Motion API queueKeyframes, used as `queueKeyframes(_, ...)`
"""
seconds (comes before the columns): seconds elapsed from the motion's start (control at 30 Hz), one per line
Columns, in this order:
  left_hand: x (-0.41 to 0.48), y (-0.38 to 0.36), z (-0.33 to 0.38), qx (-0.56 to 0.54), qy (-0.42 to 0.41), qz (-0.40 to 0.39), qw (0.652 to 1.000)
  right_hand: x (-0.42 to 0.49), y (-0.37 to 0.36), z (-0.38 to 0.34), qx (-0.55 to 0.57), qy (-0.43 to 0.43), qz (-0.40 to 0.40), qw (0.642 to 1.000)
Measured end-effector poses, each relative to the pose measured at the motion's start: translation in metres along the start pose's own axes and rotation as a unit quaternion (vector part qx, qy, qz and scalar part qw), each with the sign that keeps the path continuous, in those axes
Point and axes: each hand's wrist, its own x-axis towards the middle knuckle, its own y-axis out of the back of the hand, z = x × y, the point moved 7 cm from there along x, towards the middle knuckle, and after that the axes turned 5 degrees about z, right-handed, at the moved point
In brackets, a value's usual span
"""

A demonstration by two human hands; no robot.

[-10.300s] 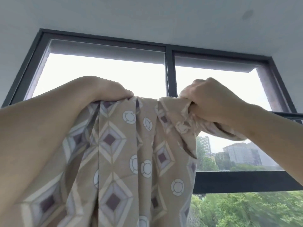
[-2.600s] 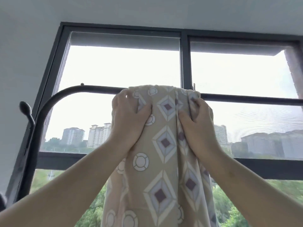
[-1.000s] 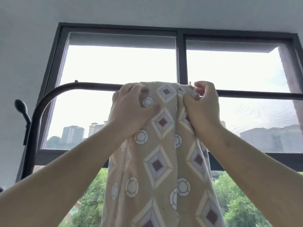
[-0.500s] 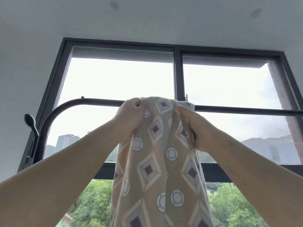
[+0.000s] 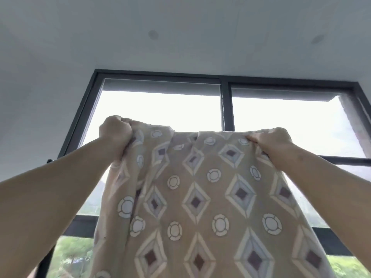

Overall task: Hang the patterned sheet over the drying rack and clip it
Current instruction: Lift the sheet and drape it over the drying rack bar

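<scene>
The left hand (image 5: 115, 133) is closed in a fist around the upper left edge of the beige fabric sheet printed with diamonds and white rings (image 5: 200, 197). The right hand (image 5: 271, 140) is clenched on the upper right edge of the same sheet. The two hands are well apart, so the top edge runs nearly taut between them, with a small fold near the middle. Both forearms reach up and forward from the lower corners of the view.

The sheet hangs down from the hands in one broad panel and leaves the view at the bottom. It covers most of the thin dark metal rail of the drying rack (image 5: 345, 159); only a short length shows to the right of the right wrist. Whether the top edge lies on the rail or is held above it cannot be told. No clip is in view.

Behind stands a dark-framed window (image 5: 226, 109) under a plain white ceiling (image 5: 180, 37).

Judgement: the spreading step is in hand; clipping is not yet done. Risks:
- Release of both hands before a clip is set may let the heavier hanging side drag the sheet off the rail.
- An uneven pull from one hand may skew or bunch the top edge.
</scene>
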Motion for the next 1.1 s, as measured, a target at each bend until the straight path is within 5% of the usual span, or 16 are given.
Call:
queueKeyframes(0.13,-0.001,-0.008,-0.013,0.195,-0.031,-0.025,0.98,0.0,0.001,0.016,-0.223,0.013,-0.026,0.974)
queueKeyframes(0.23,-0.008,-0.016,-0.018,0.16,-0.012,-0.049,0.986,-0.007,0.006,-0.001,-0.471,0.116,0.046,0.874)
queueKeyframes(0.3,-0.015,-0.02,-0.017,0.103,-0.005,-0.081,0.991,-0.017,0.002,-0.02,-0.521,0.209,0.101,0.821)
queueKeyframes(0.4,-0.03,-0.034,-0.008,0.063,-0.026,-0.169,0.983,-0.039,-0.041,-0.033,-0.455,0.292,-0.028,0.841)
queueKeyframes(0.47,-0.039,-0.047,-0.004,0.013,-0.013,-0.248,0.969,-0.056,-0.073,-0.036,-0.369,0.27,-0.15,0.877)
queueKeyframes(0.53,-0.024,-0.043,0.001,0.002,-0.05,-0.224,0.973,-0.07,-0.098,-0.04,-0.333,0.271,-0.205,0.879)
queueKeyframes(0.63,0.018,-0.002,0.005,-0.056,-0.085,-0.061,0.993,-0.075,-0.117,-0.047,-0.359,0.311,-0.192,0.859)
queueKeyframes(0.7,0.031,0.011,0.004,-0.047,-0.111,-0.043,0.992,-0.075,-0.125,-0.05,-0.372,0.32,-0.176,0.853)
queueKeyframes(0.87,0.038,0.006,-0.014,0.248,-0.16,-0.023,0.955,-0.083,-0.131,-0.045,-0.379,0.346,-0.168,0.842)
queueKeyframes(1.1,0.056,0.038,-0.013,0.263,-0.127,0.049,0.955,-0.074,-0.113,-0.035,-0.385,0.339,-0.136,0.848)
